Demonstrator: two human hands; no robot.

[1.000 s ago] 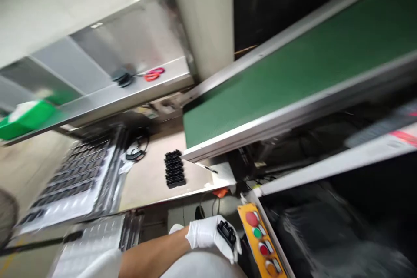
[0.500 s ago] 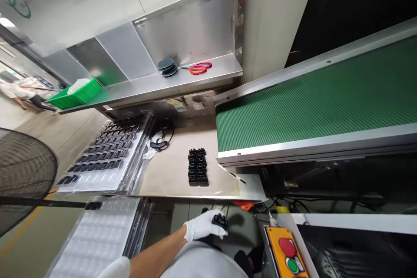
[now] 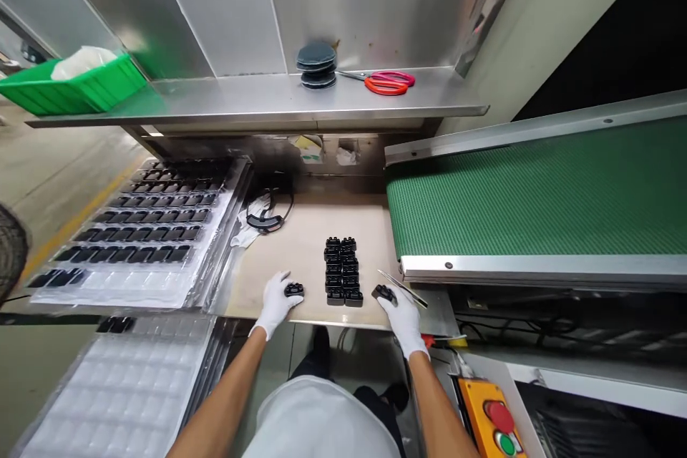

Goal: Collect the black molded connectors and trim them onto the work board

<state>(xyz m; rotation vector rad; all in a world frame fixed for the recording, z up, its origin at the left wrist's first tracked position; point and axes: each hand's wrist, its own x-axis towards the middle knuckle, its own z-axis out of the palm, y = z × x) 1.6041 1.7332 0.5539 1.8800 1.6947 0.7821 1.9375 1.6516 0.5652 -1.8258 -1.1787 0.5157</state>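
Black parts (image 3: 294,290) protrude inward from the left hand (image 3: 275,303) and right hand (image 3: 404,315), which grasp them.

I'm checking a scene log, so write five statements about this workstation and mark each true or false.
1. The left hand holds a black part. True.
2. The scissors lie on the conveyor belt. False: they lie on the metal shelf.
3. The right hand is empty. False: it holds another black part.
4. The black block array between the hands has two columns. True.
5. The green bin is right of the scissors. False: it is left.
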